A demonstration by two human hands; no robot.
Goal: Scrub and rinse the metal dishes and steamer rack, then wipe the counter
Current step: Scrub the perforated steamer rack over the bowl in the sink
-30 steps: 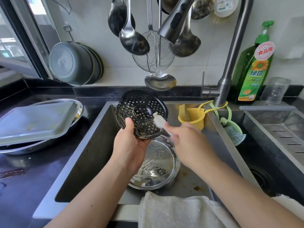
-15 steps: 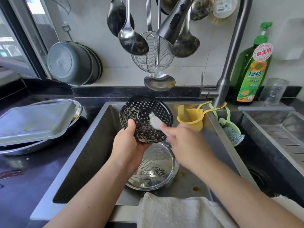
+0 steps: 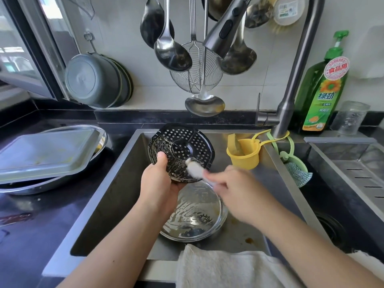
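Over the sink [image 3: 116, 183] my left hand [image 3: 159, 181] grips the lower left rim of a round perforated steamer rack [image 3: 182, 146], tilted up with soapy streaks on it. My right hand [image 3: 234, 190] holds a white brush [image 3: 194, 169] whose head touches the rack's lower part; the hand is blurred. Below them a sudsy round metal dish [image 3: 197, 215] lies in the sink basin. On the black counter [image 3: 31, 225] at the left, a rectangular metal tray [image 3: 45, 150] rests on a wide metal dish [image 3: 31, 187].
A tall faucet [image 3: 291, 96] rises at the right, with a yellow cup [image 3: 245, 152] and a green scrubber holder [image 3: 297, 169] hung by it. Green detergent bottle [image 3: 322, 90] and glass jar [image 3: 351, 117] behind. Ladles and a strainer [image 3: 195, 73] hang overhead. White towel [image 3: 224, 269] drapes the front edge.
The rack has tilted and shifted slightly right. My right hand has drawn the brush down and across the rack's lower face.
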